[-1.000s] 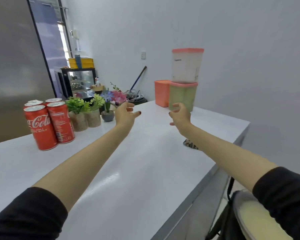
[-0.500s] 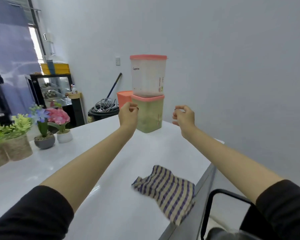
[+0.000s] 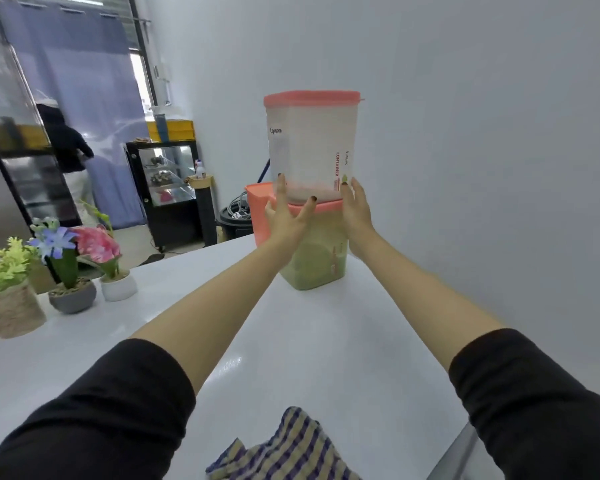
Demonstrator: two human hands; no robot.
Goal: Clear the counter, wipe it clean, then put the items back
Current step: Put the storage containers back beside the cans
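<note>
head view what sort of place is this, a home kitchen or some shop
Probably a small café or shop rather than a home: a glass display case with shelved goods stands at the back, and lidded storage containers are stacked on a long white counter.

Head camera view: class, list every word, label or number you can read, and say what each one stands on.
"CONTAINER": red letters running vertically on the clear top container.
Dark word near its top left: starts with "C", the rest is too blurred to read.
Small dark word beside "CONTAINER": too blurred to read.
Red print on the green lower container: too small to read.
</note>
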